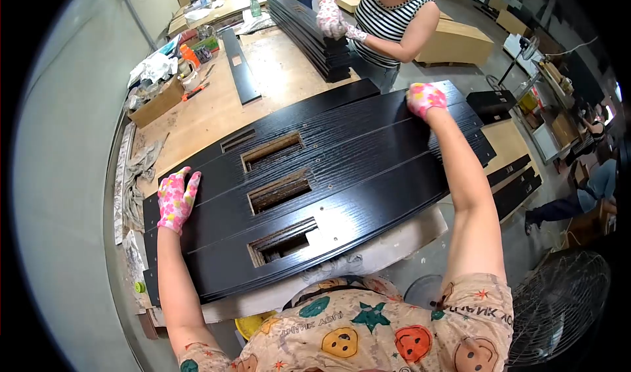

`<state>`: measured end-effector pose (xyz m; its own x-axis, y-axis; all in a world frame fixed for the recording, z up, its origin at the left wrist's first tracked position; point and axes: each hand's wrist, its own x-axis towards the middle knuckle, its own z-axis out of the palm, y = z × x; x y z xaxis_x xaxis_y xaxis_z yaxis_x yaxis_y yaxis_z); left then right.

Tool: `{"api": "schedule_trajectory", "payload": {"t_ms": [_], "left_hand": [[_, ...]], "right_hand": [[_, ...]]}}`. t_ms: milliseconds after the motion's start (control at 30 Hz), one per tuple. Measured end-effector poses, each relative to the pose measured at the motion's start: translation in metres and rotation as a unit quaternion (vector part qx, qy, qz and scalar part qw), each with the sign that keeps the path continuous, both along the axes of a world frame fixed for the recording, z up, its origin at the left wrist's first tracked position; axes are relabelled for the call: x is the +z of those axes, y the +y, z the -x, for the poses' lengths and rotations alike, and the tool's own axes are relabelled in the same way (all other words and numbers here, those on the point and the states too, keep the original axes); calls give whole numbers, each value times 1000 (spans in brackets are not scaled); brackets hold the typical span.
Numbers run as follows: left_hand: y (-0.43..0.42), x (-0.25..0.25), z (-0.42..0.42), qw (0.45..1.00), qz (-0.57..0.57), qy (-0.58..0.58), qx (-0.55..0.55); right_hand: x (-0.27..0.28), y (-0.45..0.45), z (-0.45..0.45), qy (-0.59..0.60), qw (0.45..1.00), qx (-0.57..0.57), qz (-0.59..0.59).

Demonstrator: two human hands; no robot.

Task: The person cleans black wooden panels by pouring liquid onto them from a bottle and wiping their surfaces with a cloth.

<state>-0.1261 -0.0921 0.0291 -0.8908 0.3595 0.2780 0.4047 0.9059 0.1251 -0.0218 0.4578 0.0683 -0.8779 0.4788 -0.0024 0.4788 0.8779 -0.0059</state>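
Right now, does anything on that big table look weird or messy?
Nothing looks clearly broken or spilled. The nearest black boards have ends that don't line up, and a crumpled cloth lies messily at the left side of the table.

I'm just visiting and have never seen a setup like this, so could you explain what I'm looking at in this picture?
There's no machine arm here. A person wears a camera on their head, and this one picture looks forward and down at their own two hands.

Both hands wear flowery gloves. The left hand lies on the left part of some long black boards; the right hand is at their far right part. Whether its fingers grip an edge is hard to tell.

The boards lie side by side, and some have rectangular holes. Beyond them is a wooden table with a cardboard box and an orange bottle.

Across from the wearer, another person in a striped top has gloved hands at a stack of black boards.
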Motion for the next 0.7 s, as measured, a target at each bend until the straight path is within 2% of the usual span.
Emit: {"api": "schedule_trajectory", "payload": {"t_ms": [67, 133, 167, 233, 300, 367, 400, 433, 467, 533, 600, 633, 667, 700], "left_hand": [[2, 4, -1, 999, 11, -25, 21], [0, -1, 1, 1000, 5, -4, 5], [-2, -3, 3, 1000, 4, -5, 1], [-3, -4, 0, 1000, 5, -12, -2], [-1, -2, 2, 1000, -1, -16, 9], [-1, 0, 1, 1000, 5, -22, 16], [1, 0, 2, 999, 12, -29, 22], [-3, -4, 6, 1000, 6, -26, 14], [-1, -3, 5, 1000, 9, -24, 6], [0, 1, 1, 999, -6, -39, 11], [-6, -7, 9, 999, -17, -33, -16], [-7, -10, 12, 1000, -5, -25, -15], [-10, -10, 13, 1000, 6, -18, -10], [-8, -5, 10, 999, 9, -42, 7]], "right_hand": [[-19, -50, 9, -13, 992, 118, -35], [-17, -121, -23, -5, 959, 284, 11], [-22, -110, -24, -5, 960, 279, 15], [-34, -66, -32, 47, 979, 198, 2], [5, -17, -44, 31, 998, -36, 41], [7, -28, -51, -14, 997, -21, 67], [-8, -40, -43, -17, 999, 40, 6], [-13, -76, -43, -38, 994, 98, -7], [-7, -117, -49, -32, 985, 169, 11], [-10, -128, -51, -33, 958, 275, 73], [-18, -60, -47, -19, 996, 83, 40], [-18, -15, -62, 30, 999, -26, 26], [-25, 47, -81, -6, 984, -168, 58], [-16, 73, -116, 61, 958, -278, 36]]}}
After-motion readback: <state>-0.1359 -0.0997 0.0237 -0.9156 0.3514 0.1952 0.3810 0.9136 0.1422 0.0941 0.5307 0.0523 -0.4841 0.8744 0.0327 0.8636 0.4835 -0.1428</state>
